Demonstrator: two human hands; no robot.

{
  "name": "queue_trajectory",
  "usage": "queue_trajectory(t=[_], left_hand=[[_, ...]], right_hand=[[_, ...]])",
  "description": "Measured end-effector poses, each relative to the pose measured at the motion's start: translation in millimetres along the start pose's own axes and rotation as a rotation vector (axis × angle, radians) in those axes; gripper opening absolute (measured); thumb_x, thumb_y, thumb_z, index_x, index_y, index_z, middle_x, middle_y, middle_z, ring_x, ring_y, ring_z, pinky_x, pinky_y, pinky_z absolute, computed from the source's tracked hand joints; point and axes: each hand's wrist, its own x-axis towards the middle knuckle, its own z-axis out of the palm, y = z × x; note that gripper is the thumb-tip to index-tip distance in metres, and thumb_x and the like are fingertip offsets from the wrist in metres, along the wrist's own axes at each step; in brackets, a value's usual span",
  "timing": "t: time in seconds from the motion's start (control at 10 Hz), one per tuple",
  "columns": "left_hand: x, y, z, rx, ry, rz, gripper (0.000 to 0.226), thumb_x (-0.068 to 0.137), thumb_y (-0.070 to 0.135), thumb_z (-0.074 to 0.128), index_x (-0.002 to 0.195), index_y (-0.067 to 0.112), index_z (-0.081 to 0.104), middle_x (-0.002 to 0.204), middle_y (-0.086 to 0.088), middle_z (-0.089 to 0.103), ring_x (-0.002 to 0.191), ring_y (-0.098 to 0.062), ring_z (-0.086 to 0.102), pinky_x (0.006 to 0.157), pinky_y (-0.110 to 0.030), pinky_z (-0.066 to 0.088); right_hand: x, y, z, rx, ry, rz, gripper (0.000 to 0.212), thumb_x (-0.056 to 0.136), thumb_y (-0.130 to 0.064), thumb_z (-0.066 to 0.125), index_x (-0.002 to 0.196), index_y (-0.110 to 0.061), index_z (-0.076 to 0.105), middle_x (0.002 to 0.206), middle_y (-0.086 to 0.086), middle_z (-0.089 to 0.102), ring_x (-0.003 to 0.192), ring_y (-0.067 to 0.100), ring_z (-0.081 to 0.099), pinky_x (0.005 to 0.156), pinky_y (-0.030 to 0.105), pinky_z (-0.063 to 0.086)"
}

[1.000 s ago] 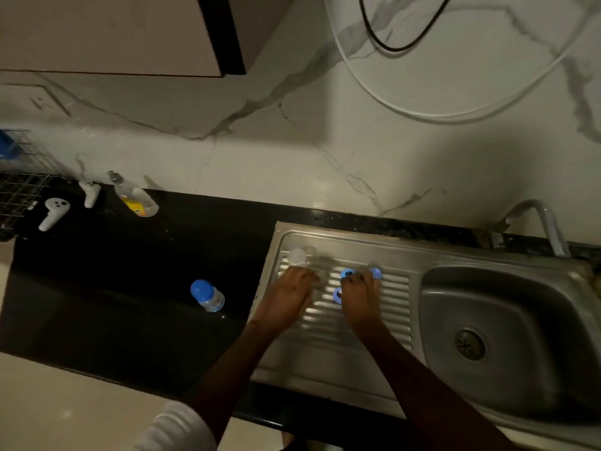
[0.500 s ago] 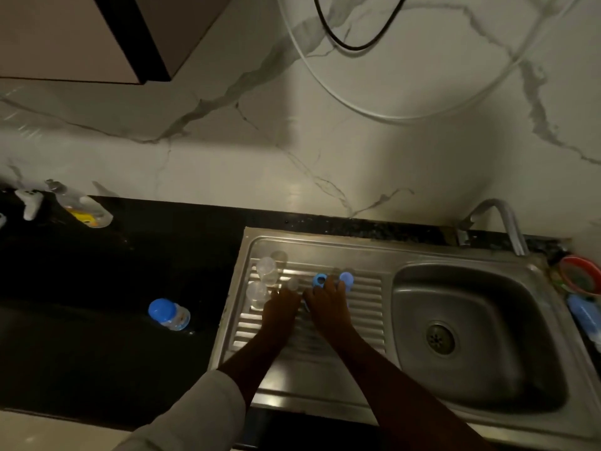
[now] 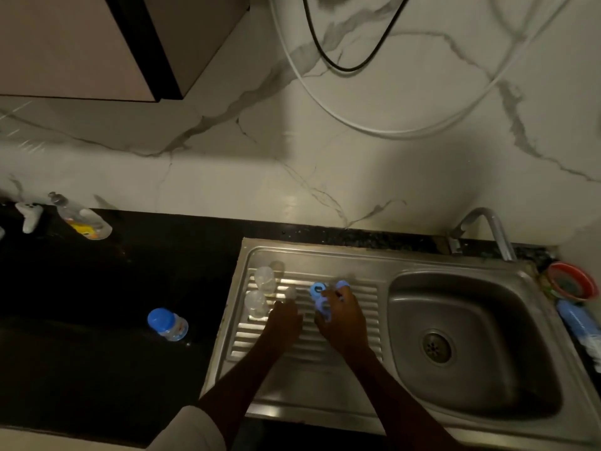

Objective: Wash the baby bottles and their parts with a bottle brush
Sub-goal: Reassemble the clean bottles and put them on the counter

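Observation:
Both hands are over the ribbed steel drainboard [image 3: 247, 340]. My right hand [image 3: 341, 317] grips a blue bottle ring [image 3: 323, 305]; two more blue rings [image 3: 316, 289] lie just beyond its fingers. My left hand [image 3: 284, 319] rests with curled fingers beside a small clear teat [image 3: 290, 291]; whether it holds anything is hidden. Two clear bottle bodies [image 3: 265, 278] stand at the drainboard's left. A capped baby bottle with a blue lid [image 3: 167, 323] lies on the black counter to the left.
The sink basin [image 3: 468, 346] with its drain lies to the right, the tap [image 3: 487, 229] behind it. A red bowl [image 3: 570, 281] and a blue object [image 3: 577, 320] sit at the far right. A soap bottle [image 3: 81, 219] stands by the wall at the left.
My right hand has picked a blue ring off the drainboard. The view has shifted right, and the two clear bottle bodies stand uncovered to the left of my left hand.

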Motion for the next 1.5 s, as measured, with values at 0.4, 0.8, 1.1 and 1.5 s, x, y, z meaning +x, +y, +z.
queue_trajectory(t=[0.4,0.8,1.1,1.5], left_hand=[[5.6,56.9,-125.6,-2.275,-0.439,0.065,0.020,0.092,0.020,0.071,0.106,0.007,0.070,0.091,-0.009,0.069,0.074,-0.010,0.069,0.063,-0.015,0.058],[8.3,51.3,-115.7,-0.870,0.285,0.130,0.018,0.088,0.027,0.078,0.088,0.010,0.075,0.085,-0.003,0.075,0.079,-0.017,0.069,0.081,-0.034,0.058],[9.9,30.7,-105.1,-0.194,0.200,0.297,0.011,0.094,0.021,0.071,0.093,0.011,0.075,0.092,-0.005,0.074,0.085,-0.015,0.068,0.079,-0.029,0.053],[-30.2,32.6,-50.6,-0.762,0.339,0.236,0.007,0.087,0.022,0.080,0.092,0.020,0.083,0.083,0.010,0.078,0.080,-0.002,0.073,0.078,-0.019,0.056]], right_hand=[[59.4,-40.1,-165.2,1.588,-0.024,0.029,0.028,0.089,-0.015,0.074,0.117,-0.013,0.072,0.113,0.014,0.071,0.090,0.020,0.071,0.078,0.030,0.058],[52.8,-23.3,-150.3,0.374,0.027,0.052,0.016,0.082,-0.008,0.080,0.089,-0.022,0.075,0.086,0.003,0.074,0.084,0.024,0.070,0.077,0.018,0.049],[33.9,1.2,-149.7,0.382,-0.277,-0.017,0.023,0.090,-0.009,0.074,0.112,-0.003,0.072,0.110,0.019,0.071,0.100,0.028,0.067,0.091,0.041,0.053],[-11.8,-23.7,-68.8,1.039,-0.008,0.281,0.030,0.087,-0.011,0.077,0.117,-0.012,0.071,0.111,0.012,0.074,0.101,0.030,0.072,0.086,0.046,0.060]])
